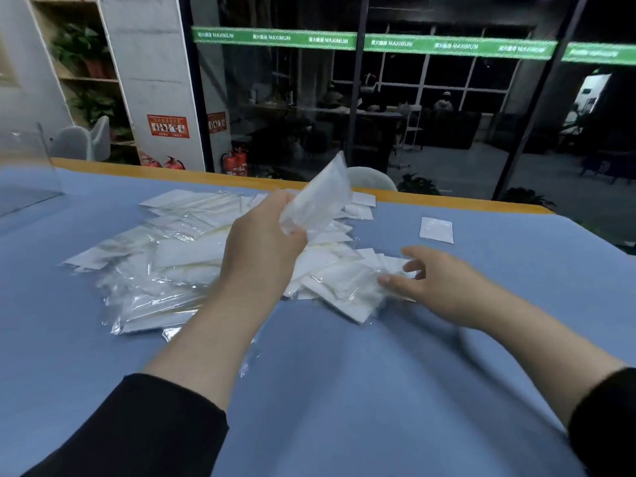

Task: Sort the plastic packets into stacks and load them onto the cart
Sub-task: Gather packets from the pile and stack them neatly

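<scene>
1. A blue tabletop (447, 339) with an orange far edge is seen.
2. Dark glass walls (430, 108) are crossed by a green strip (275, 38).
3. Potted plants are held on a shelf (86, 77).
4. Red fire extinguishers (235, 161) stand, apparently on the floor, by a white pillar (155, 80).

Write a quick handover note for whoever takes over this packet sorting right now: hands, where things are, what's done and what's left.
Left hand: grips one clear packet, lifted above the pile.
Right hand: fingers spread, reaching onto the near right edge of the pile; whether it pinches anything is unclear.
Loose pile of packets: heaped unsorted on the blue table.
Single packet: lies flat, alone, right of the pile.
Done: one packet set aside at most; no neat stack shows.
Left: sort nearly everything into stacks and load them. No cart is in view.
</scene>
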Available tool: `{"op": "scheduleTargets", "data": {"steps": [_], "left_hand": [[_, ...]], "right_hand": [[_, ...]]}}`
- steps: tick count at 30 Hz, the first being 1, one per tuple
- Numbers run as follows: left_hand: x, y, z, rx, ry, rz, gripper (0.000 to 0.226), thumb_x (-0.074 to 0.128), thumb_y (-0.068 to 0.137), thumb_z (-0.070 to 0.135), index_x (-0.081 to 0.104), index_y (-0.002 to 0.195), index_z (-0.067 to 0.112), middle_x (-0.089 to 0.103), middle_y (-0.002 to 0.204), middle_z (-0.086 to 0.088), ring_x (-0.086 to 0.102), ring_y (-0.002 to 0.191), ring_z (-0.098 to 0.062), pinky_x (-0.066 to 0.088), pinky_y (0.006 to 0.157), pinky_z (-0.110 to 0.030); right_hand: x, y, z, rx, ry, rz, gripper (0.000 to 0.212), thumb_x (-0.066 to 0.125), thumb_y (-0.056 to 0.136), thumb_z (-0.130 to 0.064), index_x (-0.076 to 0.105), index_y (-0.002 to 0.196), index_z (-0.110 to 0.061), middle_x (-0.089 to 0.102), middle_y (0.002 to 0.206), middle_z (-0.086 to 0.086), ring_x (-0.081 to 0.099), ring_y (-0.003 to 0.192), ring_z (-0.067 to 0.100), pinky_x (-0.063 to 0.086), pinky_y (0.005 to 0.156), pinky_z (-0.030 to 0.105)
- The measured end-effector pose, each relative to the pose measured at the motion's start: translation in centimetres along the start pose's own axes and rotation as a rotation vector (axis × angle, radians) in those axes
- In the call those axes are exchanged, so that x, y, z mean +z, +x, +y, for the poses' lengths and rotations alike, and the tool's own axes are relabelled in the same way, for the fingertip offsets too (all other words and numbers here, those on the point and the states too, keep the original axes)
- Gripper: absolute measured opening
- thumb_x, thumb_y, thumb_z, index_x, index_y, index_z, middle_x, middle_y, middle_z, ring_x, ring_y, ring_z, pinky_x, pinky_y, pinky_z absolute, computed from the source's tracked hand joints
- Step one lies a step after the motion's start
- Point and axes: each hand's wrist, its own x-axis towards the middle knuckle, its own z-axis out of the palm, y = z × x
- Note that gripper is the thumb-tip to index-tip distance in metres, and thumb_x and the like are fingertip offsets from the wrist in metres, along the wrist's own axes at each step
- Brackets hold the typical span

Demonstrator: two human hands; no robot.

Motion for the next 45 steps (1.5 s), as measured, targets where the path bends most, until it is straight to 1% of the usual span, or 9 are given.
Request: {"op": "scheduleTargets", "data": {"steps": [8,11,16,22,26,32,37,39,45], "left_hand": [[0.2,-0.1,-0.2,0.036,-0.014,-0.02,0.029,0.067,0.088,0.014,0.064,0.112,0.03,0.064,0.086,0.004,0.059,0.085,-0.028,0.053,0.075,-0.042],[0.2,-0.2,-0.1,0.036,-0.015,-0.028,0.03,0.067,0.088,0.014,0.064,0.113,0.03,0.061,0.084,0.006,0.058,0.085,-0.028,0.051,0.074,-0.04],[0.0,-0.2,0.1,0.042,-0.027,-0.044,0.031,0.066,0.089,0.014,0.064,0.115,0.031,0.064,0.089,0.006,0.058,0.086,-0.024,0.05,0.074,-0.037],[-0.2,-0.2,0.2,0.052,-0.052,-0.033,0.028,0.067,0.09,0.015,0.064,0.113,0.029,0.063,0.085,0.006,0.058,0.082,-0.024,0.05,0.069,-0.037],[-0.2,-0.2,0.2,0.046,-0.084,-0.031,0.025,0.065,0.089,0.014,0.064,0.11,0.028,0.062,0.084,0.01,0.057,0.08,-0.021,0.047,0.066,-0.035],[-0.1,-0.5,0.6,0.047,-0.11,-0.063,0.023,0.068,0.09,0.017,0.063,0.109,0.029,0.061,0.084,0.013,0.056,0.078,-0.009,0.046,0.067,-0.026],[0.1,-1.1,1.2,0.043,-0.15,-0.093,0.029,0.071,0.09,0.016,0.06,0.11,0.033,0.06,0.09,0.019,0.056,0.083,-0.002,0.045,0.067,-0.021],[0.1,-1.2,1.2,0.042,-0.152,-0.11,0.032,0.071,0.09,0.015,0.058,0.107,0.038,0.059,0.089,0.021,0.056,0.081,-0.001,0.042,0.063,-0.016],[0.4,-1.4,1.4,0.042,-0.147,-0.172,0.044,0.072,0.089,0.014,0.051,0.088,0.052,0.059,0.091,0.024,0.057,0.088,-0.003,0.042,0.068,-0.014]], "right_hand": [[1.7,2.9,-5.5,0.129,-0.145,-0.019,0.084,0.057,0.085,-0.074,0.043,0.141,-0.013,0.054,0.139,0.007,0.056,0.12,0.03,0.048,0.094,0.038],[1.9,3.2,-6.2,0.16,-0.098,-0.039,0.073,0.069,0.082,-0.065,0.048,0.13,-0.014,0.058,0.128,0.006,0.057,0.111,0.029,0.05,0.09,0.038],[2.3,3.4,-6.6,0.175,0.168,-0.004,0.079,0.081,0.083,-0.033,0.039,0.149,-0.021,0.054,0.138,0.007,0.059,0.115,0.03,0.049,0.089,0.036],[1.0,2.1,-4.9,0.148,0.385,0.129,0.065,0.073,0.087,-0.014,0.047,0.144,-0.028,0.061,0.098,0.0,0.065,0.079,0.019,0.054,0.068,0.03],[-1.7,0.1,-2.5,0.077,0.43,0.252,0.065,0.069,0.089,-0.008,0.046,0.147,-0.024,0.06,0.085,-0.005,0.059,0.066,0.01,0.04,0.051,0.019],[-5.1,-3.7,1.2,-0.128,0.449,0.428,0.031,0.072,0.087,-0.011,0.07,0.104,-0.036,0.055,0.059,-0.022,0.05,0.052,-0.001,0.04,0.053,0.012],[-2.9,-5.3,4.2,-0.162,0.313,0.29,0.028,0.077,0.086,-0.014,0.068,0.101,-0.036,0.066,0.09,-0.021,0.058,0.084,0.001,0.041,0.072,0.002],[-1.9,-5.3,4.9,-0.162,0.289,0.269,0.028,0.078,0.085,-0.013,0.068,0.1,-0.034,0.068,0.102,-0.01,0.056,0.08,-0.003,0.04,0.071,0.003],[-1.5,-5.2,5.4,-0.174,0.213,0.264,0.03,0.075,0.087,-0.017,0.064,0.093,-0.044,0.061,0.086,-0.031,0.055,0.076,0.006,0.041,0.064,0.011]]}}
